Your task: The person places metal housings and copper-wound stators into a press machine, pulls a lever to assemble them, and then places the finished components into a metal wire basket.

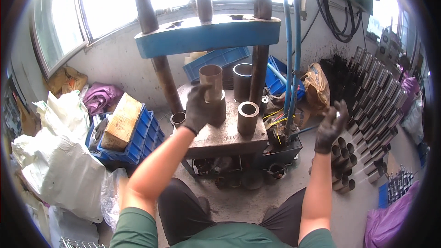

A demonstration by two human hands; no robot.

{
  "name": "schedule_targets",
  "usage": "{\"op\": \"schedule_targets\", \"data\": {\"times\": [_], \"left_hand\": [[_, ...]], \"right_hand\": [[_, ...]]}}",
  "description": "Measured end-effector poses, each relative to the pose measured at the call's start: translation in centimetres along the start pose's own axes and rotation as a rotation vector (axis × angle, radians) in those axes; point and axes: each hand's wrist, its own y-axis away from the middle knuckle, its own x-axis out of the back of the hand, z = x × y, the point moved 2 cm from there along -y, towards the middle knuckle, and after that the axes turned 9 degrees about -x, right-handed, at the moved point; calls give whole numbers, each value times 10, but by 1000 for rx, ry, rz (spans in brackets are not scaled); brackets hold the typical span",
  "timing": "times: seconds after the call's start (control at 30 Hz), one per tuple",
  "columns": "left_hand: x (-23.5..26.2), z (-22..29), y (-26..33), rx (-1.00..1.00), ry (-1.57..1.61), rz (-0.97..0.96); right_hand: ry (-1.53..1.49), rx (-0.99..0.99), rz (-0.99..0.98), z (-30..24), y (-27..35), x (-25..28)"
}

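My left hand, in a dark glove, is closed against the left side of a brownish metal tube. The tube stands upright on a wider steel sleeve on the press table; my hand hides part of the joint between them. A thick-walled steel ring sleeve stands to the right, with a larger dark cylinder behind it. Raised right of the table, my gloved right hand has its fingers apart and partly curled. A small bright spot shows among them, too small to make out.
A blue press crossbar spans steel columns above the table. Blue hoses and a lever are on the right. Stacked metal tubes fill the far right. Blue crates and white sacks lie left.
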Motion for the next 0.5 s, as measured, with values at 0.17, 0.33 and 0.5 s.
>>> {"op": "schedule_targets", "data": {"times": [0.17,0.33,0.5], "left_hand": [[-10,0,-82,-70,-191,-238],[-27,-11,-133,140,-367,-533],[-43,-29,-143,222,-303,-693]], "right_hand": [[145,-14,8,18,-17,-23],[-35,-62,68,3,-17,-24],[-161,-152,81,2,-15,-21]]}}
